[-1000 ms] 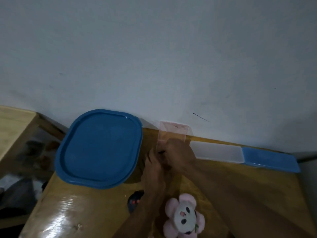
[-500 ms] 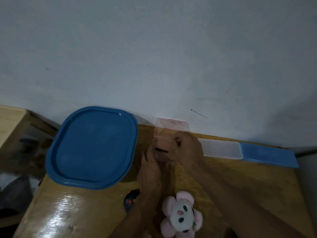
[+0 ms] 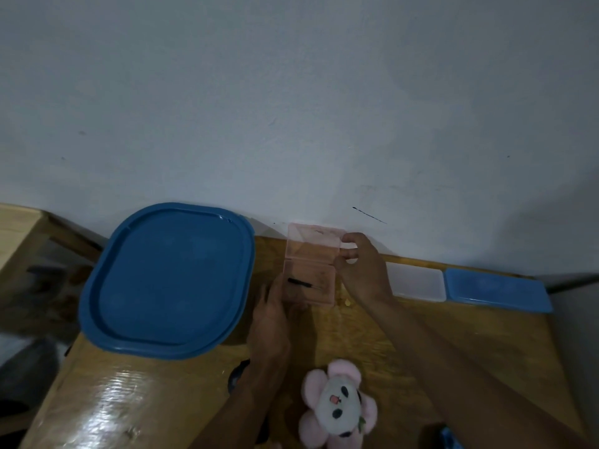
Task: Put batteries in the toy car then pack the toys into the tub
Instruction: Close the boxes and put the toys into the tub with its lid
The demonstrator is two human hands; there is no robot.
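A small clear pink hinged case (image 3: 310,270) stands open on the wooden table (image 3: 486,345) by the wall, with a thin black tool (image 3: 299,282) lying in its lower half. My left hand (image 3: 270,322) grips the case's lower left edge. My right hand (image 3: 361,270) pinches the raised lid at its right edge. A pink flower-shaped plush with a panda face (image 3: 338,405) lies near the front edge. A dark toy (image 3: 236,377) shows partly beside my left forearm. The big tub wears a blue lid (image 3: 168,280) at the left.
A flat translucent white box (image 3: 416,281) and a flat blue lid (image 3: 496,291) lie along the wall at the right. A lower wooden surface (image 3: 16,228) and dark clutter sit off the table's left side. A small blue object (image 3: 449,437) peeks out at the bottom.
The pink case's lid has swung up and back, so the case now stands open. My right hand slid from over the case to its right edge; the black tool inside became visible.
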